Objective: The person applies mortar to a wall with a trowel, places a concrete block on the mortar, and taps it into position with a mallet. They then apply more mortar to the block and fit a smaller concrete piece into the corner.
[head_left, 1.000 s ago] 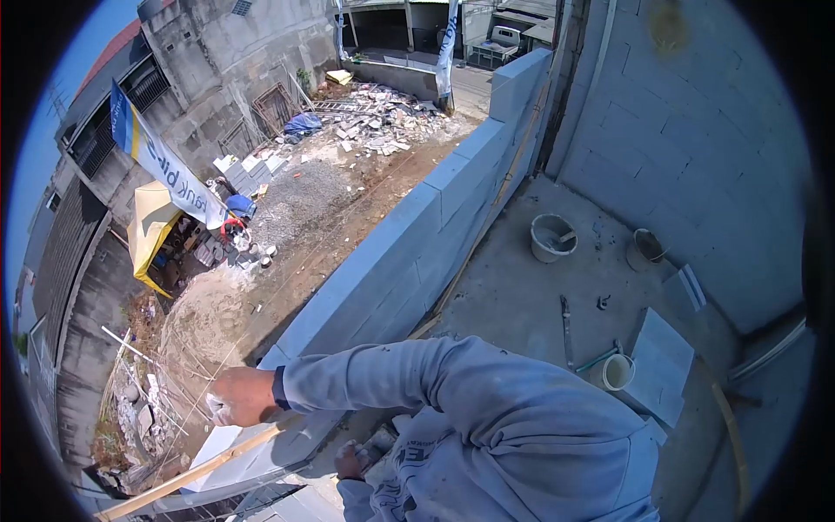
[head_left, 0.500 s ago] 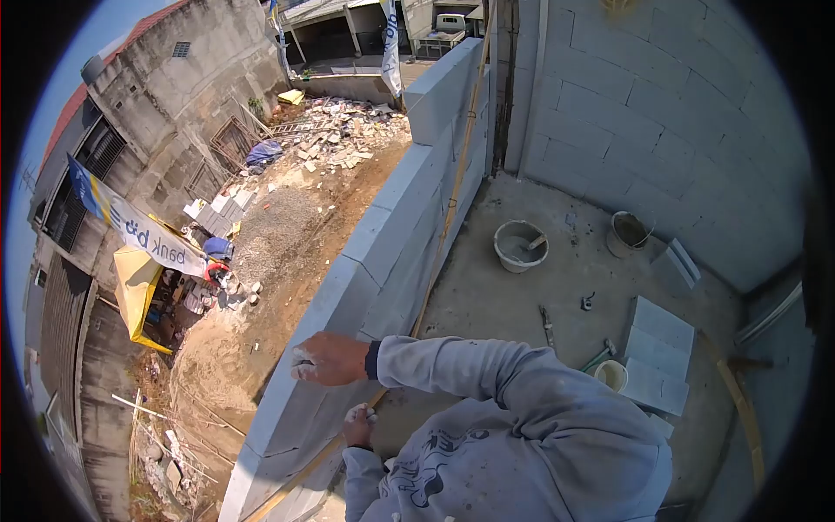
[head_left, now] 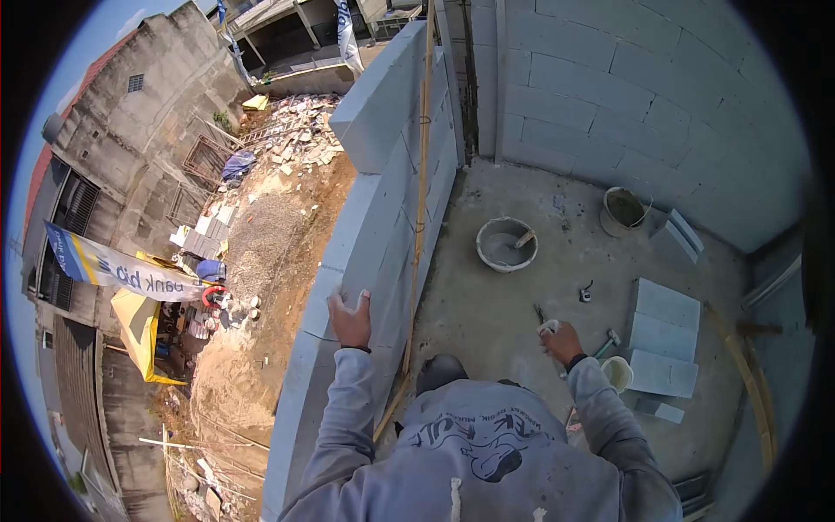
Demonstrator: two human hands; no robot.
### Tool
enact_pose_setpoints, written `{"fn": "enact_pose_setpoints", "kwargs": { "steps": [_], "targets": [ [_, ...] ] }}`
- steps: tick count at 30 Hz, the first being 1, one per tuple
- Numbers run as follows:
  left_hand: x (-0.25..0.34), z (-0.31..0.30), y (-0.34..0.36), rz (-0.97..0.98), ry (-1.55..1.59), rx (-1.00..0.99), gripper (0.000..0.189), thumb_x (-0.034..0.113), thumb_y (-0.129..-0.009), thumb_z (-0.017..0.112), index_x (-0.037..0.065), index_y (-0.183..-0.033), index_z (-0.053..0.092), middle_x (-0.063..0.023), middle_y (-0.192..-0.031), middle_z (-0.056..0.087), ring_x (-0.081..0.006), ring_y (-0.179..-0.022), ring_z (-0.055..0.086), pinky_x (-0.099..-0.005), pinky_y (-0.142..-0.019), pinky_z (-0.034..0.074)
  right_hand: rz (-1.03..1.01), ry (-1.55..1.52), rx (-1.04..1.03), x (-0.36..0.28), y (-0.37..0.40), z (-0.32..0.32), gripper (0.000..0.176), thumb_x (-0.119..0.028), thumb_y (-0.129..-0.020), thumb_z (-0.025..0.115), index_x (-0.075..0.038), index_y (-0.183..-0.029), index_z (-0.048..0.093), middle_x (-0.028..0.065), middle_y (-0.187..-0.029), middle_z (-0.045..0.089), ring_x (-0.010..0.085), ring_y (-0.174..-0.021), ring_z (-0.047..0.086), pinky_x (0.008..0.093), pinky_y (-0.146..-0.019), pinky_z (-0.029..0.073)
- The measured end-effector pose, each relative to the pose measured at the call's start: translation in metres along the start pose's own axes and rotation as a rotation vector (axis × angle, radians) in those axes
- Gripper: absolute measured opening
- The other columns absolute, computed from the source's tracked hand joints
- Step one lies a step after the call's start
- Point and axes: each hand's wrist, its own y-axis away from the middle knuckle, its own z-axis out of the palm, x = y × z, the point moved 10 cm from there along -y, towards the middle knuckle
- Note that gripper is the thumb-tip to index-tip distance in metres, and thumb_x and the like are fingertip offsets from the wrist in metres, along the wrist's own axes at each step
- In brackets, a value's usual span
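Against the light-grey block wall (head_left: 348,252), near its top edge, is my left hand (head_left: 350,320), its thumb and fingers apart and nothing held. My right hand (head_left: 561,342) is closed, over the floor to the right of my knees, with pale dust on its fingers. What it holds, if anything, is hidden. A dark, slender tool (head_left: 539,311) lies on the floor just beyond it. Both sleeves are grey.
A mortar bowl (head_left: 500,252) with a handle in it, a bucket (head_left: 623,211), a tape measure (head_left: 586,293), a hammer (head_left: 608,343), a pale pail (head_left: 617,374) and stacked blocks (head_left: 664,335) are on the floor. A bamboo pole (head_left: 422,191) leans along the wall.
My right hand has moved from the wall top to over the floor on the right. My left hand has moved up along the wall and opened. The view has shifted.
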Motion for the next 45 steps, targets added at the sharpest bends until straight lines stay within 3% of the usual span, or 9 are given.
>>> {"fn": "enact_pose_setpoints", "kwargs": {
  "steps": [8,10,14,16,17,20,24,27,45],
  "targets": [
    [0.027,0.108,-0.193,0.051,-0.088,0.013,0.088,0.036,-0.067,0.075,-0.004,-0.131,0.029,-0.0243,-0.128,0.042,-0.0349,-0.119,0.041,-0.0432,-0.101,0.028,0.118,0.374,0.084,0.044,-0.08,-0.017,0.021,-0.019,-0.076,0.06,0.002,-0.073,0.061,0.0103,-0.061,0.062,0.0205,-0.051,0.061,0.0342,-0.049,0.049],
    [0.024,0.135,-0.221,0.032,-0.154,0.003,0.094,0.04,-0.065,0.075,-0.003,-0.133,0.026,-0.0236,-0.13,0.041,-0.0346,-0.121,0.04,-0.0457,-0.103,0.024,0.367,0.217,-0.002,0.158,-0.115,-0.018,0.022,-0.02,-0.076,0.061,0.001,-0.072,0.06,0.0102,-0.061,0.062,0.0203,-0.05,0.061,0.0344,-0.047,0.05],
    [0.033,0.176,-0.255,-0.007,-0.327,-0.1,0.103,0.046,-0.062,0.075,-0.002,-0.135,0.022,-0.0207,-0.132,0.04,-0.0304,-0.125,0.037,-0.054,-0.104,0.016,0.72,0.102,0.011,0.177,-0.101,-0.053,0.018,-0.019,-0.075,0.063,-0.001,-0.076,0.061,0.008,-0.059,0.062,0.0189,-0.052,0.062,0.0335,-0.047,0.051],
    [0.04,0.191,-0.263,0.015,-0.337,-0.121,0.103,0.047,-0.061,0.076,-0.002,-0.134,0.024,-0.0207,-0.131,0.041,-0.0307,-0.123,0.038,-0.0547,-0.103,0.017,0.593,0.062,-0.165,0.227,-0.146,-0.07,0.017,-0.018,-0.076,0.063,-0.002,-0.08,0.06,0.0079,-0.057,0.06,0.0194,-0.053,0.062,0.0345,-0.045,0.051],
    [0.044,0.194,-0.27,0.022,-0.312,-0.111,0.103,0.047,-0.061,0.076,-0.002,-0.134,0.024,-0.0207,-0.131,0.041,-0.0307,-0.123,0.038,-0.0547,-0.103,0.017,0.164,0.318,-0.109,0.268,-0.188,-0.088,0.015,-0.017,-0.079,0.061,-0.002,-0.079,0.057,0.0088,-0.057,0.056,0.0205,-0.05,0.059,0.0352,-0.041,0.049],
    [0.035,0.2,-0.271,-0.039,-0.311,-0.138,0.101,0.046,-0.059,0.077,-0.003,-0.132,0.026,-0.0202,-0.129,0.043,-0.0311,-0.121,0.04,-0.0553,-0.103,0.019,0.66,-0.205,0.178,0.123,-0.163,-0.103,0.014,-0.017,-0.08,0.059,-0.004,-0.076,0.055,0.0107,-0.058,0.054,0.0208,-0.047,0.055,0.035,-0.039,0.047],
    [0.038,0.19,-0.274,0.036,-0.309,0.005,0.097,0.043,-0.058,0.078,-0.002,-0.129,0.031,-0.018,-0.121,0.05,-0.0322,-0.115,0.046,-0.0557,-0.101,0.023,0.618,-0.365,0.0,0.115,-0.228,-0.102,0.016,-0.016,-0.081,0.058,-0.001,-0.075,0.054,0.009,-0.059,0.051,0.0209,-0.045,0.051,0.034,-0.036,0.041],
    [0.038,0.188,-0.274,0.081,-0.243,0.002,0.092,0.04,-0.057,0.079,0.0,-0.127,0.034,-0.0155,-0.115,0.054,-0.0328,-0.109,0.05,-0.0559,-0.101,0.024,0.458,0.058,0.051,-0.006,-0.231,-0.109,0.014,-0.014,-0.079,0.058,-0.001,-0.076,0.055,0.0101,-0.062,0.054,0.0204,-0.046,0.053,0.0324,-0.038,0.041],
    [0.041,0.178,-0.285,0.036,-0.054,-0.043,0.074,0.03,-0.054,0.082,0.004,-0.11,0.042,-0.0144,-0.096,0.06,-0.0344,-0.093,0.057,-0.0546,-0.103,0.022,0.443,0.301,-0.056,-0.067,-0.263,-0.092,0.017,-0.017,-0.079,0.062,-0.001,-0.08,0.058,0.0089,-0.062,0.056,0.0185,-0.046,0.053,0.0303,-0.039,0.043]
  ]
}}
